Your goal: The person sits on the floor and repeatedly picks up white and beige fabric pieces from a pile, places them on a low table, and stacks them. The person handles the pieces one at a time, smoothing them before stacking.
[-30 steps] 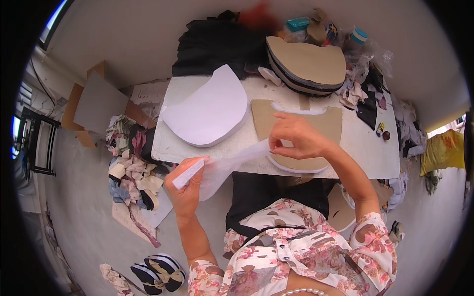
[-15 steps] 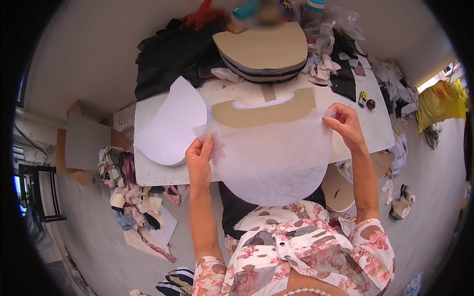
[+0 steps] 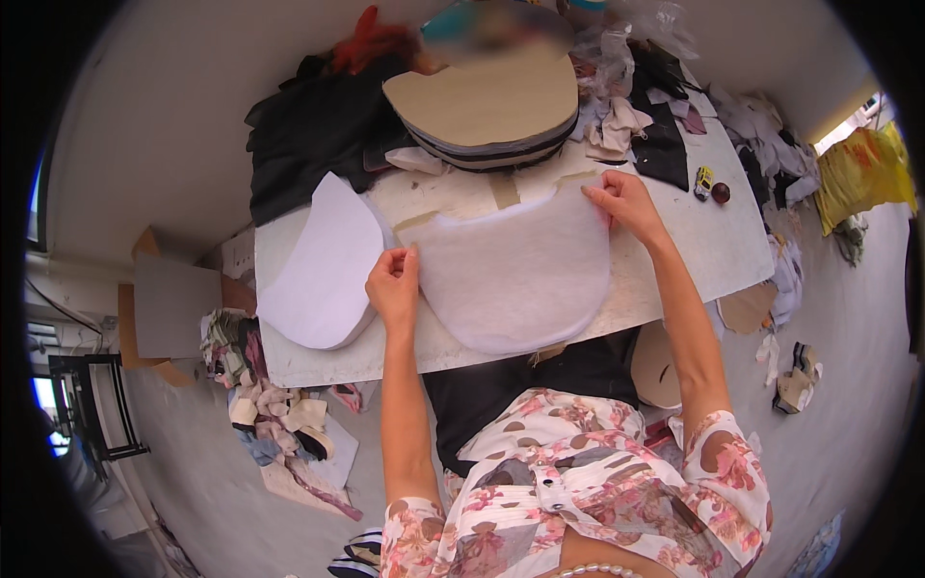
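A thin, half-see-through white fabric piece (image 3: pixel 515 275), rounded at the bottom with a hollowed top edge, lies over a similarly shaped stack on the table. Strips of tan cardboard (image 3: pixel 418 229) show past its top corners. My left hand (image 3: pixel 393 286) is closed in a pinch at its left edge. At the upper right corner, my right hand (image 3: pixel 626 205) pinches the same piece between thumb and fingers. Left of my left hand rests a thick stack of white cut pieces (image 3: pixel 318 275) of curved shape.
A tall stack of pieces topped with tan cardboard (image 3: pixel 487 106) stands at the back of the white table (image 3: pixel 708 246). Black fabric (image 3: pixel 313 144) lies back left. A toy car (image 3: pixel 703 181) and a dark red ball (image 3: pixel 721 194) sit at the right. Scraps (image 3: pixel 279 405) pile up left of the table.
Both hands have carried the white fabric piece forward and lowered it. It now covers most of the cardboard that showed before, and its lower edge rests on the table.
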Action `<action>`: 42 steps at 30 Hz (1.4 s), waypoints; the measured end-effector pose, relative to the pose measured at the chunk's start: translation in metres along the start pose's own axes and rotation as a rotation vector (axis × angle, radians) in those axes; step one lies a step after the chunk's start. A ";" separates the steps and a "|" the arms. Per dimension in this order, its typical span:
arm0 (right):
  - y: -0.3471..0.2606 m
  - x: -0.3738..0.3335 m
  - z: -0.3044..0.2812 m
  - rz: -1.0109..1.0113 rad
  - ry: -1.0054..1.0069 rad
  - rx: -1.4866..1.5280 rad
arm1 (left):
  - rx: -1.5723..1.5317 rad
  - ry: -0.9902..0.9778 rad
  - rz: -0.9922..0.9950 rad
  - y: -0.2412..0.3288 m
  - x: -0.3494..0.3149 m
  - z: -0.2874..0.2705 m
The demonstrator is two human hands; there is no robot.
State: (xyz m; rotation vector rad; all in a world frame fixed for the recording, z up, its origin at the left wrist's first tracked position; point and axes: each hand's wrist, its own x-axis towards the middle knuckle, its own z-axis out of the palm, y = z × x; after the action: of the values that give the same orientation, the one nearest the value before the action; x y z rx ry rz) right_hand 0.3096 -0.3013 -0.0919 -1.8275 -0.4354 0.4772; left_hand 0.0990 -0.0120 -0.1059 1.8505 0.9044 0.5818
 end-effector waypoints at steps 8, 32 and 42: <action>0.008 0.000 0.017 -0.034 0.211 -0.322 | 0.207 0.064 0.073 -0.002 0.001 0.007; -0.054 -0.105 0.081 -0.902 -0.296 -0.579 | 0.519 -0.670 0.942 0.024 -0.007 0.027; -0.034 -0.115 0.104 -0.901 -0.213 -0.604 | 0.517 -0.667 0.975 0.023 -0.005 0.027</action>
State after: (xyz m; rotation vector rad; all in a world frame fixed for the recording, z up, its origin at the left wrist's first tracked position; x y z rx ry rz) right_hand 0.1556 -0.2668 -0.0761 -1.8966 -1.5864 -0.1155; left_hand 0.1228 -0.0368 -0.0968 2.6846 -0.3901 0.2332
